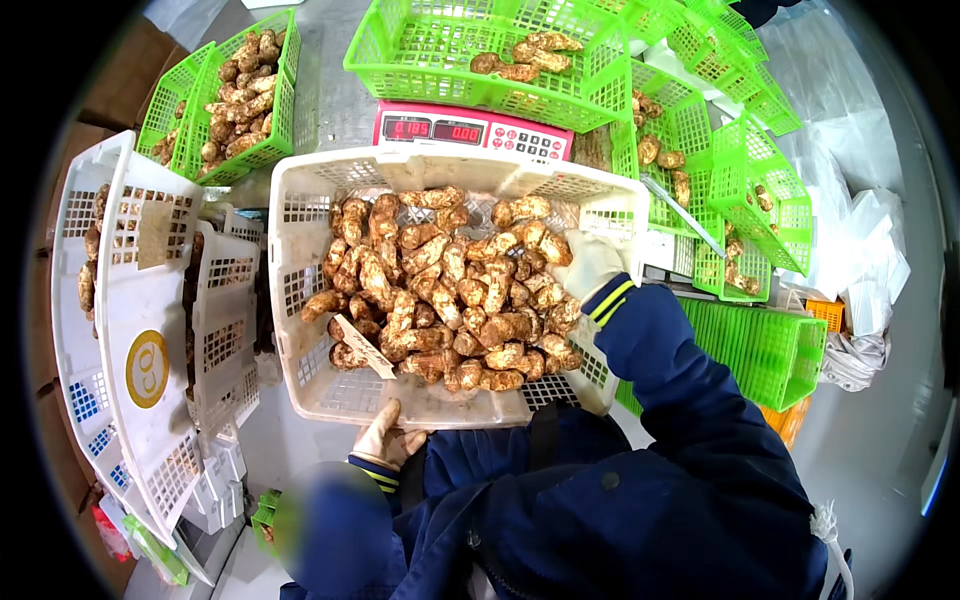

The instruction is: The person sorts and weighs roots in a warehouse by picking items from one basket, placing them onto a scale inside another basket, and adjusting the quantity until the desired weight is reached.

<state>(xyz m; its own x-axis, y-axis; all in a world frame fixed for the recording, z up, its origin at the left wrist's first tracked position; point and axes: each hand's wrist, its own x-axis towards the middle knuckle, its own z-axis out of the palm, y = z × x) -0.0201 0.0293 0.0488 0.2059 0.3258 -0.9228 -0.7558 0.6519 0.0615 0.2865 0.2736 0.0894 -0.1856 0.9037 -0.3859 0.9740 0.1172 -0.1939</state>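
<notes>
A white plastic basket (455, 408) full of brown-and-cream mushrooms (440, 260), probably matsutake, is in front of my body. My left hand (388, 438), in a pale glove with bare-looking fingertips, grips its near rim, thumb on top. Inside the right end of the basket, my white-gloved right hand (592, 266) is down against the mushrooms with its fingers curled. What those fingers hold, if anything, is hidden. A paper slip (362, 348) lies on the mushrooms at the near left.
Beyond the basket, a red scale (475, 130) carries a green basket (400, 55) with a few mushrooms. More green baskets (765, 190) crowd the right. White crates (150, 300) stand on edge at left, near a filled green basket (285, 100). Stacked green baskets (790, 350) sit right of my arm.
</notes>
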